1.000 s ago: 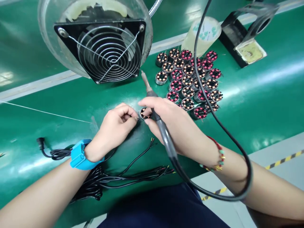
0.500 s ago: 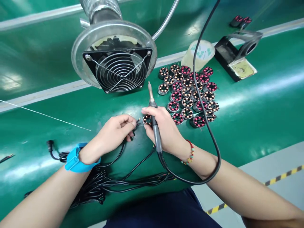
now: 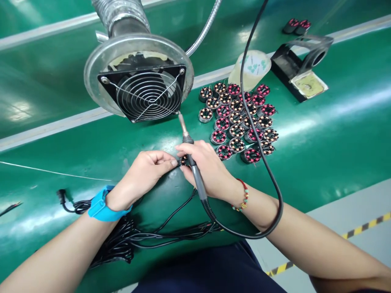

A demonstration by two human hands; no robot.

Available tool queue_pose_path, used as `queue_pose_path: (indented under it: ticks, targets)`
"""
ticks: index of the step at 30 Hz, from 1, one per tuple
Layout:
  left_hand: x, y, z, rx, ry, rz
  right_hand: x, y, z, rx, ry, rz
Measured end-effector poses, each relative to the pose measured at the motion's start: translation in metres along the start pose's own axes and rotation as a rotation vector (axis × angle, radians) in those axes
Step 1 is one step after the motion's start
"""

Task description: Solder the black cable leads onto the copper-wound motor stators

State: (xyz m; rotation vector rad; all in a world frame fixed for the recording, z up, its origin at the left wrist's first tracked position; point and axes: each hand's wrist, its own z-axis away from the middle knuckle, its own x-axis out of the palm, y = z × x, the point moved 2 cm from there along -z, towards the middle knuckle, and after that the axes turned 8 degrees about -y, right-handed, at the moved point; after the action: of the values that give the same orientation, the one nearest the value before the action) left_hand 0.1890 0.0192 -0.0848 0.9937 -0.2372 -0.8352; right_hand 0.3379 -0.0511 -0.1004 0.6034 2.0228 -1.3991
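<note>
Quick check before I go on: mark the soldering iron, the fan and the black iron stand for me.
Soldering iron (image 3: 198, 180): head view, on the grey handle.
Fan (image 3: 152, 105): head view, middle of the wire guard.
Black iron stand (image 3: 287, 67): head view, on the dark body.

I see a black fan (image 3: 150, 99) with wire rings on its front, at the end of a fat silver pipe (image 3: 120, 12). A pale, see-through roll (image 3: 254, 66) sits near a black holder (image 3: 287, 63). Yellow-and-black stripes (image 3: 366, 226) cross the grey floor (image 3: 330, 205).
</note>
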Motion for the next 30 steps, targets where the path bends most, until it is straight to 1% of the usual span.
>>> queue_pose_path:
  ticks: [5,10,15,25,30]
  targets:
    - [0.0024,0.001,0.0005,0.019,-0.006,0.021,0.0026,0.0006,-0.0004,-0.015,0.009,-0.007]
    - [0.0001,0.0022,0.0021,-0.006,-0.011,-0.016,-0.0009,0.0003,0.0009,0.045,0.112,-0.059]
    - [-0.0007,0.0014,0.0018,0.012,-0.015,0.002,0.0006,0.001,-0.0007,0.087,0.075,-0.07]
    - [0.0002,0.0001,0.0016,-0.001,-0.032,-0.005,0.0027,0.0,-0.0021,0.11,0.1,-0.118]
    - [0.0006,0.0003,0.001,-0.007,-0.031,-0.001,0.003,0.0014,-0.001,0.088,0.077,-0.127]
